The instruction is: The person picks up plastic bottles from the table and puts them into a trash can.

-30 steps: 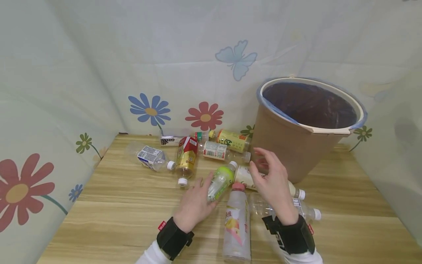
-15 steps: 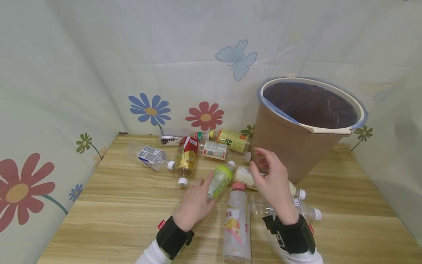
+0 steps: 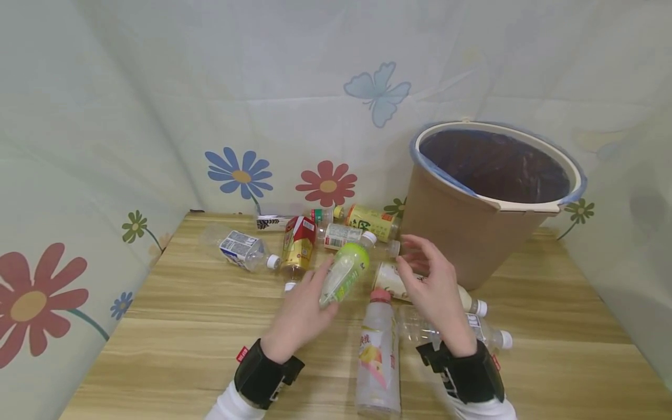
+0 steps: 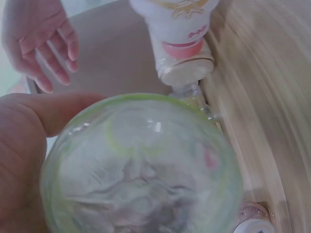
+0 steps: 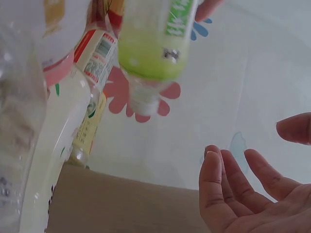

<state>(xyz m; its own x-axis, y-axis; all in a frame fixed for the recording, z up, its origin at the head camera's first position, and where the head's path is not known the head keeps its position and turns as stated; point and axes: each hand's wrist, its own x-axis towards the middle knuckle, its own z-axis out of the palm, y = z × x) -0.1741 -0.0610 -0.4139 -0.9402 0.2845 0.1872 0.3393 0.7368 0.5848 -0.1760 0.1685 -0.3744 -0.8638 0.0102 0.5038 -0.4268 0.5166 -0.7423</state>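
Observation:
My left hand (image 3: 301, 312) grips a clear bottle with a green label (image 3: 346, 271), held raised and tilted, its white cap pointing away to the right. The round base of that bottle (image 4: 141, 170) fills much of the left wrist view, with the thumb along its side. My right hand (image 3: 433, 291) hovers above a cream-labelled bottle (image 3: 391, 282), fingers loosely bent and holding nothing. In the right wrist view its fingers (image 5: 211, 184) and thumb are well apart. Between the two hands lies a pink-capped bottle (image 3: 378, 356).
A brown bin (image 3: 446, 233) lined with a bag stands at the back right. Several bottles lie behind the hands, among them a red-and-gold one (image 3: 298, 248) and a yellow-labelled one (image 3: 370, 221). One clear bottle (image 3: 241, 251) lies at left, another (image 3: 493, 336) below the right hand.
My left hand has lifted the green-labelled bottle off the table, moving it up and slightly left. The right hand has stayed in place.

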